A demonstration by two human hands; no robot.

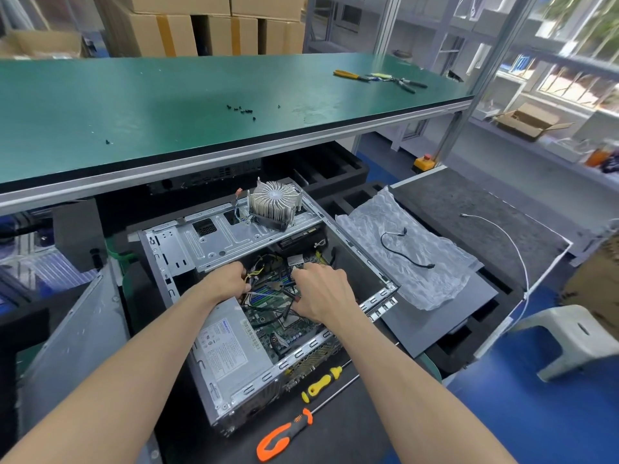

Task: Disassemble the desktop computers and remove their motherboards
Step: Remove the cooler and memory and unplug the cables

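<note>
An open desktop case lies on its side on a dark low surface below the green bench. Inside it sit the green motherboard and a grey power supply. Both hands are inside the case among the cables. My left hand has its fingers curled round a bundle of wires. My right hand pinches dark cables over the board. A removed heatsink with fan rests on the case's drive cage.
A yellow screwdriver and an orange-handled screwdriver lie in front of the case. Foam wrap with a black cable lies to the right. Several loose screws and pliers lie on the green bench. A white stool stands right.
</note>
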